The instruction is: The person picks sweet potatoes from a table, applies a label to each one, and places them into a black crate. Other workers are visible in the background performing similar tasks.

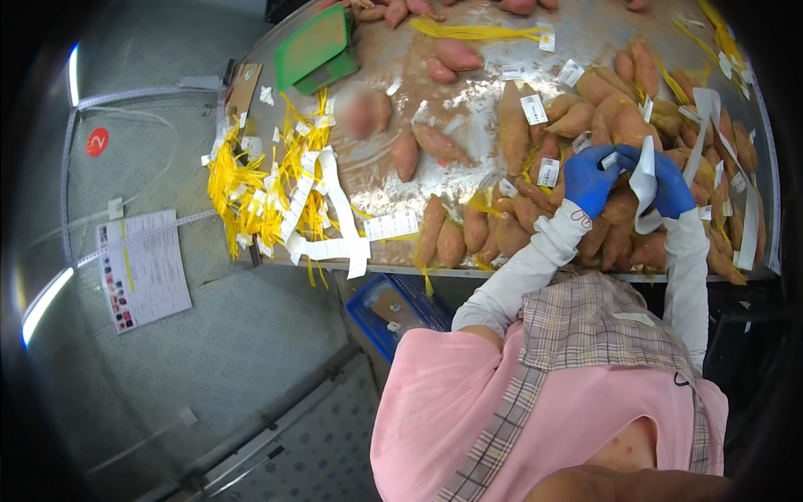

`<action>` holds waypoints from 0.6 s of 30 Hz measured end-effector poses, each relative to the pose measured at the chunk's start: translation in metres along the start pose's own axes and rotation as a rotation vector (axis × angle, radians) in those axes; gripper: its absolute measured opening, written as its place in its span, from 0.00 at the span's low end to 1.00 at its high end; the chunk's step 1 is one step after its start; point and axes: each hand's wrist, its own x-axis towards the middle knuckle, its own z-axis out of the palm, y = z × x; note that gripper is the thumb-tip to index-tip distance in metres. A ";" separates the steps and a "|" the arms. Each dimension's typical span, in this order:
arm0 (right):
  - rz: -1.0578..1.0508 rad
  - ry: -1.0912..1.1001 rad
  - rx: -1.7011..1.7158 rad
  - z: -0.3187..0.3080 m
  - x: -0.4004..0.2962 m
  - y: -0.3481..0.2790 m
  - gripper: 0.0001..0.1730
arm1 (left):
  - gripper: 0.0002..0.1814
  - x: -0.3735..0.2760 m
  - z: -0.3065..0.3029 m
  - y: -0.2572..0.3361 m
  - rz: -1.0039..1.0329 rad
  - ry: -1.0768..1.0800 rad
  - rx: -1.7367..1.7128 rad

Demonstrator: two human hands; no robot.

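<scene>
My left hand [588, 181], in a blue glove, is above the netted sweet potatoes [621, 122] at the right of the table, its fingers pinching a small white label [609, 160]. Close beside it, my right hand [672, 188], gloved in blue too, holds a curling strip of white labels [643, 179] that hangs down from its fingers. The fingertips of both hands nearly meet. Around them lie yellow net bags of sweet potatoes, many bearing white printed labels. Another label strip [749, 219] loops over the bags at the far right.
Left on the metal table [370, 182] are yellow net bags [235, 188] with tags and a long label strip [342, 207]. A green plastic container [317, 50] stands behind them. Loose sweet potatoes [439, 143] lie mid-table. A blue crate [376, 314] sits below the front edge.
</scene>
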 end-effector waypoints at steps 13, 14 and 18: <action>-0.070 0.106 -0.264 0.018 0.002 0.004 0.23 | 0.26 -0.013 -0.006 -0.018 0.168 0.152 0.160; -0.082 0.114 -0.285 0.020 0.002 0.003 0.23 | 0.25 -0.011 -0.007 -0.024 0.140 0.143 0.126; -0.160 0.214 -0.464 -0.013 -0.014 -0.005 0.23 | 0.24 -0.004 0.003 -0.063 0.094 0.102 0.005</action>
